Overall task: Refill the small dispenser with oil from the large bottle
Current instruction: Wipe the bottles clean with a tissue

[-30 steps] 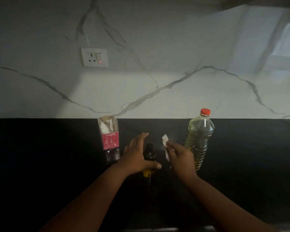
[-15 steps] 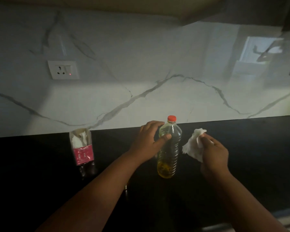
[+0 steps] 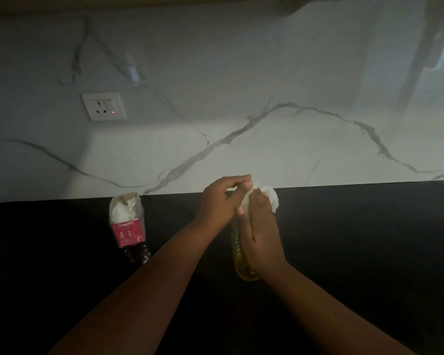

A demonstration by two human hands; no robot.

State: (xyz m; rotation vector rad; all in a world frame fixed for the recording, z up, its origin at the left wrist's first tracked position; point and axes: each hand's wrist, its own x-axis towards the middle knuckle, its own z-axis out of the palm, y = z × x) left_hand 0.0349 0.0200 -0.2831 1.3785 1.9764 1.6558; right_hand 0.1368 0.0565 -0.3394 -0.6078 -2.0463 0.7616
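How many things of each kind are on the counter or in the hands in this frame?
Oil bottles: 1, the large bottle, gripped near its top by the left hand.
Cut-off bottles stuffed with paper: 1, the red-labelled holder.
Tissues: 1, the white tissue held by the right hand against the bottle.
Total: 3. No small dispenser is visible.

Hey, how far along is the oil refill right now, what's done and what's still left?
Done: nothing shows as poured; the small dispenser is out of view. In hand: both hands meet at the top of the large oil bottle, which stands on the black counter; the left hand grips near its neck, and the right hand holds a white tissue against it. Left: whether the cap is off cannot be told; then pouring.
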